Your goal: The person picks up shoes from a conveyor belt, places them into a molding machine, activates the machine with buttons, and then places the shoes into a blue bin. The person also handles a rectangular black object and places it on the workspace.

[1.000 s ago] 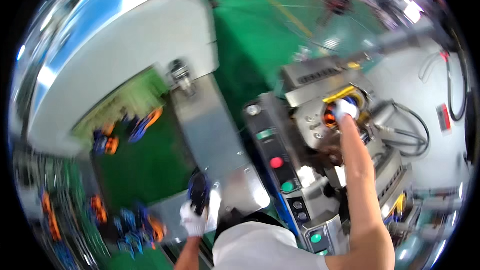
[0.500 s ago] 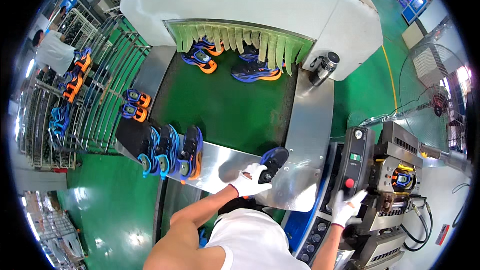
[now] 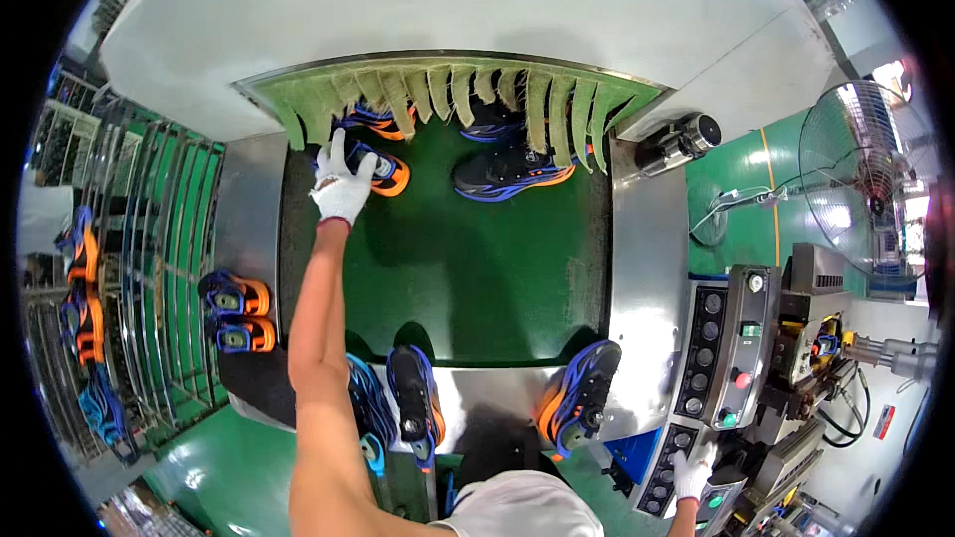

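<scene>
My left hand [image 3: 343, 187], in a white glove, reaches out to the far left of the green conveyor belt [image 3: 448, 278]. Its fingers are spread over a black, blue and orange shoe [image 3: 390, 177] and appear to touch it. Another dark shoe [image 3: 505, 177] lies to the right, beside the fringed green curtain [image 3: 477, 89]. My right hand [image 3: 691, 474], also gloved, is open at the lower right, next to a panel of dark knobs [image 3: 657, 477]; whether it touches anything cannot be made out. One shoe [image 3: 582, 393] stands on the metal ledge [image 3: 647, 338] at the front right.
Black-blue shoes [image 3: 416, 393] line the front ledge, partly behind my left forearm. Two small orange-blue shoes [image 3: 239, 310] sit at the left. A steel flask [image 3: 681, 144] lies against the housing. A control box with a red button [image 3: 742, 378], press machinery and a fan [image 3: 860, 179] are at right.
My left hand has let go of the shoe at the front right and moved far forward to the belt's left shoe. My right hand has dropped away from near the red button. The view has shifted.
</scene>
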Demonstrator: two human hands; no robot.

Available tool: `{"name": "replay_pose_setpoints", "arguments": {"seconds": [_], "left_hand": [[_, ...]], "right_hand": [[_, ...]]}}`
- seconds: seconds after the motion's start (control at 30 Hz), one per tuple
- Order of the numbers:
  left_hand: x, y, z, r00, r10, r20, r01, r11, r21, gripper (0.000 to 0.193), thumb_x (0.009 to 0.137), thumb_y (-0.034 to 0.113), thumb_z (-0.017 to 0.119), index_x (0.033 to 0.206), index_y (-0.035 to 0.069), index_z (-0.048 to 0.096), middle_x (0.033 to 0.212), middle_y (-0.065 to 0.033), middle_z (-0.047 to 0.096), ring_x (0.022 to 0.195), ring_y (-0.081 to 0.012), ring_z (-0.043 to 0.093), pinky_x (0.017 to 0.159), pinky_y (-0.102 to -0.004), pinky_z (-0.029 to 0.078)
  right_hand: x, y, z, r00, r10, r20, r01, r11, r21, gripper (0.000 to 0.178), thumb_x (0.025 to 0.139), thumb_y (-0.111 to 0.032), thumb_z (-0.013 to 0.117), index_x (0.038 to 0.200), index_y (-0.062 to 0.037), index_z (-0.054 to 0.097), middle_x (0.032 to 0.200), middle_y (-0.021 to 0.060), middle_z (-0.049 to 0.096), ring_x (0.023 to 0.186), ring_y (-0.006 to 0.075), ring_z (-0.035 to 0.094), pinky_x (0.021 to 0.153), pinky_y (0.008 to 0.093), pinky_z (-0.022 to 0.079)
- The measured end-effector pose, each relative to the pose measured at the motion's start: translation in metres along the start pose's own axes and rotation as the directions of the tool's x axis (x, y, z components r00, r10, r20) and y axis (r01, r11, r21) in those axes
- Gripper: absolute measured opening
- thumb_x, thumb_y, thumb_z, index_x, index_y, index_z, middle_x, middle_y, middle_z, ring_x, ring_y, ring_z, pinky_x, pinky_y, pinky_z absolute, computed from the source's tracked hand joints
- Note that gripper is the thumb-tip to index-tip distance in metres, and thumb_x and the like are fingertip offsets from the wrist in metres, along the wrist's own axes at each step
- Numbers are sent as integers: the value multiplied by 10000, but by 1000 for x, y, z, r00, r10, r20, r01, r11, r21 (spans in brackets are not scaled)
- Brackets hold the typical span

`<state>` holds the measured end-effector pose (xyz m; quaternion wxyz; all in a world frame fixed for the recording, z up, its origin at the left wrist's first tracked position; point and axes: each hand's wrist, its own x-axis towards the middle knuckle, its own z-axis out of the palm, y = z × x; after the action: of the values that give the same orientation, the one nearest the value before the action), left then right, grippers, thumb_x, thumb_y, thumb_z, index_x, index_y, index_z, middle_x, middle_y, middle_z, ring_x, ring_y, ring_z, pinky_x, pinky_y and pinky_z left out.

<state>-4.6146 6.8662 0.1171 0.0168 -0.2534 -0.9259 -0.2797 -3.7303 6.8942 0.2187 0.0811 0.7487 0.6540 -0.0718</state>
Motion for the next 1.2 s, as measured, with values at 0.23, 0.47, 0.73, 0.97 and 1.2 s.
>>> {"name": "replay_pose_setpoints", "arguments": {"seconds": [0.23,0.47,0.73,0.97,1.2], "left_hand": [[23,-62,11,949,307,-65,-309,951,-12,283,975,250,693,1194,72,666,1179,-204,646,1113,-414,628,942,-480,513],[-70,-3,-25,942,321,96,-313,946,-89,178,962,223,699,1030,58,696,1056,-156,691,980,-357,691,837,-451,546],[-301,260,-69,294,895,336,-678,443,-586,160,915,253,726,976,106,730,935,-114,689,855,-329,685,741,-440,547],[-477,428,-114,-351,914,205,-500,2,-866,262,967,341,633,1035,108,732,910,-110,673,828,-323,682,688,-412,532],[-636,552,-185,-551,777,-304,-113,-431,-895,407,845,172,803,1210,30,691,1206,-197,684,1083,-386,683,948,-415,561]], "right_hand": [[-69,-57,45,910,152,387,-239,952,190,694,772,-236,834,1321,101,577,1196,217,708,1104,265,664,991,379,516],[-74,-147,9,958,-15,285,-148,828,541,804,820,-220,824,1461,117,474,1453,313,554,1372,376,550,1164,410,418],[-92,-258,-52,823,-569,-5,452,649,611,697,876,-327,757,1386,100,550,1160,243,710,1079,256,691,956,404,525],[-116,-118,-30,925,-97,-367,372,421,827,445,820,-242,784,1208,-49,682,1134,153,718,1015,317,694,902,409,554],[-167,40,-23,993,92,-68,92,-281,955,482,856,-62,777,1315,-40,629,1277,100,674,1090,229,671,944,365,551]]}}
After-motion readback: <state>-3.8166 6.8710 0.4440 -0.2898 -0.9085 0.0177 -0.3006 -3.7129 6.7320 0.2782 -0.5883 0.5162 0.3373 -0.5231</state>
